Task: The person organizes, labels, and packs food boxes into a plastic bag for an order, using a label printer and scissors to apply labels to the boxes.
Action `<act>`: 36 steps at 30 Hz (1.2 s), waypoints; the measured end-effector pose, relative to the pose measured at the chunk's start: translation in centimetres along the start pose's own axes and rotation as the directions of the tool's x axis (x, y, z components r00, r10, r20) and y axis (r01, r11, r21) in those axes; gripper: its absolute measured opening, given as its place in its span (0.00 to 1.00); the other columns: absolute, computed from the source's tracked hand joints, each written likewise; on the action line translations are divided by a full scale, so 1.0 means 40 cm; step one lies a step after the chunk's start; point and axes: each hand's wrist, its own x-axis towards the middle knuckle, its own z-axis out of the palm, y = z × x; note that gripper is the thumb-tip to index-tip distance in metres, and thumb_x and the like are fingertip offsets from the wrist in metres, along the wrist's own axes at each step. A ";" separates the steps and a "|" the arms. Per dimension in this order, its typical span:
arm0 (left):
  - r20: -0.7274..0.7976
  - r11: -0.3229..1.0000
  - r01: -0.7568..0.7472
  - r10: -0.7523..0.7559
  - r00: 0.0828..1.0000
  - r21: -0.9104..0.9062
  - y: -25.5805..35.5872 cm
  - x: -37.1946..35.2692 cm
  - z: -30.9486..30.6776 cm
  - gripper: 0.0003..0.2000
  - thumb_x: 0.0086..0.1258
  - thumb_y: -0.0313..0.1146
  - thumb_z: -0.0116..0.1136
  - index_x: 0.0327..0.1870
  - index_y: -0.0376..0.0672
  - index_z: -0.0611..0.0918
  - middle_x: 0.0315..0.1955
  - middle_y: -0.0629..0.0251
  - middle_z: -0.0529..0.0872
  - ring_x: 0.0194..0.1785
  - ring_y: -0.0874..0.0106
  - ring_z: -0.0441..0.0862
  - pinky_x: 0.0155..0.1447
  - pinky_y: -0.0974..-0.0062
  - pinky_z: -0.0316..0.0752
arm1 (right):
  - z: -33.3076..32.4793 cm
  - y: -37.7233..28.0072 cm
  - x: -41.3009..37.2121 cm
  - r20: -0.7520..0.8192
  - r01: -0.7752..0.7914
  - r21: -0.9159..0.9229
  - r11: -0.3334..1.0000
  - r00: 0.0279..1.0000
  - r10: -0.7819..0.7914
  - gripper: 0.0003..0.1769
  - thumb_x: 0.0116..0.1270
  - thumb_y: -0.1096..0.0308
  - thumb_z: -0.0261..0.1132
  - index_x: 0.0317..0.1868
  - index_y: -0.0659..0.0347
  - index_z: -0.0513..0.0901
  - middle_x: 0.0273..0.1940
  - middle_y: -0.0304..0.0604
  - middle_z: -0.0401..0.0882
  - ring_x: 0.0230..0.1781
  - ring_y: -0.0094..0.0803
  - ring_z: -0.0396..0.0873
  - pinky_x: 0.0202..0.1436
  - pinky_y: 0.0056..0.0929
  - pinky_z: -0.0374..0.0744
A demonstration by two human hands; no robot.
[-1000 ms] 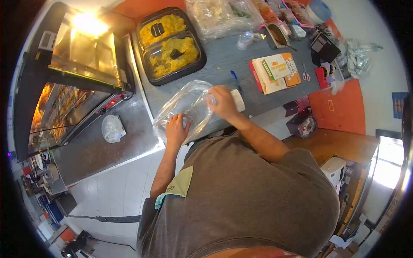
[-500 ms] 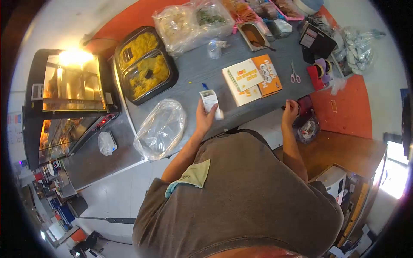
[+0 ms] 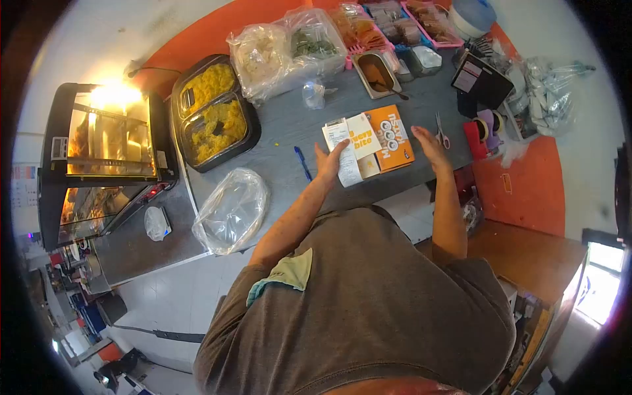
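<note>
A long grey counter (image 3: 283, 131) is seen from above, set against an orange wall (image 3: 197, 33). At the far left, a glass warming case (image 3: 105, 145) is lit from inside. Next to it, two black trays (image 3: 214, 118) are filled with yellow food. Clear bags of food (image 3: 283, 43) are piled at the back, and a metal tub (image 3: 375, 69) of brown sauce is set beside them.

A white paper slip (image 3: 343, 155) is held by the left hand (image 3: 326, 164), with thumb and fingers closed on its left edge. The slip is laid partly over a white and orange box (image 3: 382, 135) in the middle of the counter. The right hand (image 3: 428, 141) is kept apart from the left, open and flat, just right of the box and near the scissors (image 3: 440, 130). Nothing is held in it.

A blue pen (image 3: 303, 162) is seen just left of the left hand. A crumpled clear bag (image 3: 230, 210) is hung a little over the near edge. Bare counter is left between the pen and the trays.

The print on the slip cannot be read. Part of the near edge is hidden by the person's grey shirt (image 3: 368, 303). Whether the right hand is touching the counter cannot be told.
</note>
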 end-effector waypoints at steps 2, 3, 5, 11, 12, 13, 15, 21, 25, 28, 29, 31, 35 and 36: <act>0.387 0.893 0.306 -0.168 0.907 -0.331 0.026 -0.005 -0.011 0.41 0.61 0.40 0.64 0.71 0.40 0.53 0.56 0.49 0.73 0.55 0.57 0.77 0.57 0.57 0.76 | 0.023 0.018 0.047 0.104 -0.324 -0.114 0.939 0.936 0.335 0.35 0.66 0.42 0.59 0.63 0.61 0.71 0.57 0.44 0.76 0.60 0.32 0.72 0.65 0.26 0.64; 0.384 0.893 0.300 -0.162 0.909 -0.334 0.024 0.003 -0.015 0.41 0.61 0.40 0.64 0.71 0.40 0.53 0.56 0.49 0.73 0.55 0.57 0.77 0.57 0.57 0.76 | 0.035 0.020 0.056 0.107 -0.317 -0.114 0.941 0.938 0.329 0.35 0.66 0.42 0.59 0.63 0.61 0.71 0.57 0.44 0.76 0.60 0.32 0.72 0.65 0.26 0.64; 0.581 0.918 0.256 -0.035 0.813 -0.304 0.020 0.021 -0.016 0.30 0.68 0.42 0.55 0.67 0.40 0.60 0.54 0.52 0.77 0.53 0.62 0.80 0.54 0.61 0.80 | 0.057 0.028 0.064 0.594 -0.527 0.186 0.829 0.732 0.333 0.38 0.64 0.42 0.62 0.64 0.61 0.69 0.56 0.43 0.77 0.56 0.31 0.75 0.61 0.29 0.71; 0.621 0.900 0.289 -0.026 0.784 -0.326 -0.002 0.050 -0.023 0.23 0.70 0.42 0.51 0.61 0.38 0.69 0.51 0.55 0.81 0.51 0.64 0.82 0.55 0.64 0.80 | 0.063 0.045 0.026 0.507 -0.443 0.309 0.842 0.826 0.248 0.30 0.63 0.50 0.65 0.58 0.63 0.73 0.50 0.43 0.81 0.47 0.29 0.81 0.51 0.28 0.78; 0.620 0.898 0.293 -0.029 0.784 -0.329 0.005 0.049 -0.024 0.23 0.70 0.42 0.51 0.61 0.38 0.69 0.51 0.55 0.81 0.51 0.64 0.82 0.55 0.64 0.80 | 0.064 0.049 0.020 0.508 -0.446 0.305 0.842 0.824 0.252 0.30 0.63 0.50 0.65 0.58 0.63 0.73 0.50 0.43 0.81 0.47 0.29 0.81 0.51 0.28 0.78; 0.647 0.894 0.317 -0.042 0.762 -0.316 0.012 0.051 -0.024 0.23 0.69 0.41 0.52 0.60 0.37 0.69 0.50 0.55 0.81 0.51 0.64 0.82 0.55 0.64 0.80 | 0.065 0.055 0.010 0.511 -0.459 0.322 0.828 0.821 0.256 0.29 0.63 0.52 0.65 0.57 0.64 0.74 0.49 0.44 0.81 0.46 0.30 0.81 0.52 0.28 0.78; 0.660 0.883 0.342 -0.050 0.750 -0.322 0.016 0.047 -0.017 0.23 0.69 0.41 0.52 0.60 0.37 0.69 0.50 0.55 0.81 0.50 0.64 0.82 0.55 0.64 0.79 | 0.061 0.080 -0.003 0.528 -0.477 0.321 0.818 0.807 0.264 0.27 0.63 0.55 0.65 0.56 0.64 0.74 0.48 0.44 0.82 0.46 0.31 0.81 0.52 0.29 0.78; 0.050 0.963 -0.251 0.247 0.968 0.099 0.002 0.032 -0.010 0.33 0.56 0.42 0.71 0.57 0.33 0.69 0.50 0.51 0.75 0.50 0.61 0.80 0.49 0.66 0.79 | 0.011 0.180 -0.064 0.485 -0.498 0.570 0.653 0.846 0.222 0.25 0.64 0.59 0.61 0.56 0.67 0.74 0.49 0.48 0.81 0.48 0.36 0.81 0.53 0.32 0.79; 0.008 0.947 -0.253 0.256 0.967 0.198 0.028 0.017 -0.043 0.30 0.57 0.41 0.71 0.54 0.31 0.72 0.45 0.51 0.79 0.45 0.65 0.81 0.47 0.68 0.78 | -0.030 0.203 -0.186 0.286 -0.314 0.687 0.656 0.946 0.154 0.29 0.62 0.58 0.62 0.61 0.62 0.69 0.53 0.46 0.78 0.50 0.39 0.80 0.53 0.37 0.79; 0.090 0.930 -0.264 0.295 0.951 -0.256 0.045 0.004 -0.084 0.22 0.61 0.35 0.68 0.50 0.31 0.74 0.43 0.53 0.82 0.44 0.68 0.82 0.46 0.71 0.78 | -0.093 0.234 -0.233 0.262 -0.345 0.808 0.478 0.937 0.233 0.32 0.62 0.55 0.61 0.63 0.60 0.66 0.54 0.47 0.76 0.50 0.42 0.79 0.53 0.41 0.79; 0.051 0.928 -0.265 0.287 0.957 -0.263 0.046 -0.004 -0.104 0.22 0.61 0.35 0.68 0.50 0.31 0.74 0.43 0.53 0.82 0.44 0.68 0.82 0.46 0.71 0.78 | -0.114 0.243 -0.253 0.213 -0.310 0.828 0.467 0.945 0.249 0.32 0.61 0.55 0.61 0.63 0.61 0.66 0.53 0.47 0.75 0.50 0.43 0.78 0.52 0.41 0.79; -0.062 0.862 -0.481 0.477 0.877 -0.163 0.059 -0.022 -0.154 0.21 0.63 0.29 0.64 0.54 0.32 0.71 0.41 0.54 0.84 0.42 0.69 0.83 0.45 0.72 0.78 | -0.195 0.359 -0.242 0.188 -0.236 0.779 0.581 0.972 0.143 0.36 0.55 0.55 0.66 0.63 0.56 0.67 0.59 0.44 0.71 0.62 0.40 0.69 0.63 0.42 0.71; -0.201 0.810 -0.586 0.580 0.790 0.033 0.097 -0.150 -0.348 0.33 0.60 0.26 0.65 0.65 0.46 0.62 0.38 0.53 0.83 0.41 0.66 0.84 0.44 0.72 0.78 | -0.211 0.199 -0.231 0.179 -0.152 0.756 0.637 0.984 0.023 0.36 0.55 0.57 0.66 0.63 0.59 0.67 0.57 0.46 0.73 0.57 0.41 0.72 0.59 0.42 0.74; -0.135 0.862 -0.495 0.506 0.852 0.109 0.086 -0.165 -0.423 0.30 0.59 0.29 0.66 0.63 0.50 0.68 0.45 0.51 0.81 0.43 0.61 0.83 0.49 0.67 0.78 | -0.180 0.136 -0.228 0.210 -0.152 0.753 0.641 0.978 -0.015 0.36 0.55 0.57 0.66 0.63 0.60 0.67 0.56 0.47 0.73 0.56 0.41 0.73 0.58 0.42 0.75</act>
